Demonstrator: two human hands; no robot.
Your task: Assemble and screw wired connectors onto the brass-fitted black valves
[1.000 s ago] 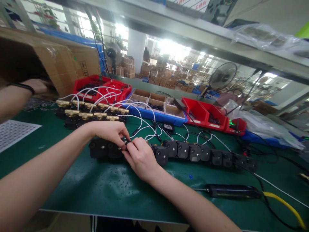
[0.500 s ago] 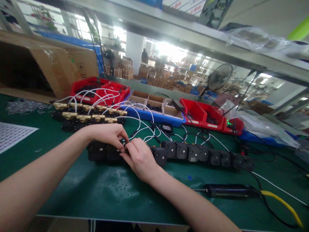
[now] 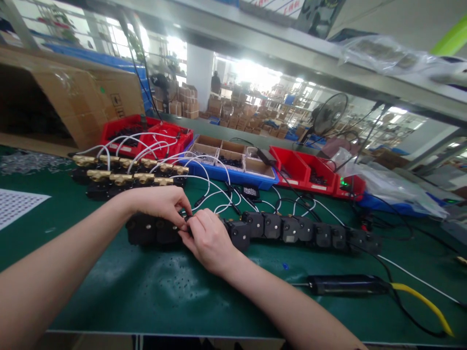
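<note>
A row of black box-shaped units [image 3: 272, 224] runs across the green bench. Over its left part, my left hand [image 3: 164, 204] and my right hand [image 3: 207, 238] meet with fingertips pinched together. What lies between the fingers is hidden and too small to name. Two black units [image 3: 140, 228] show below my left hand. Behind it stand more black units topped with brass fittings [image 3: 122, 180], from which white cables [image 3: 221, 184] loop to the right. A black electric screwdriver [image 3: 346, 285] with a yellow cord lies to the right of my right forearm.
Red bins [image 3: 292, 167] and a blue tray [image 3: 233, 180] with small parts line the back of the bench. A cardboard box [image 3: 87, 104] stands at the left, above a printed sheet [image 3: 18, 204]. Overhead runs a shelf [image 3: 219, 29]; plastic bags [image 3: 397, 189] lie at the right.
The whole view has shifted slightly, so things sit a little further left. Both hands keep their pinched hold at the same spot on the row.
</note>
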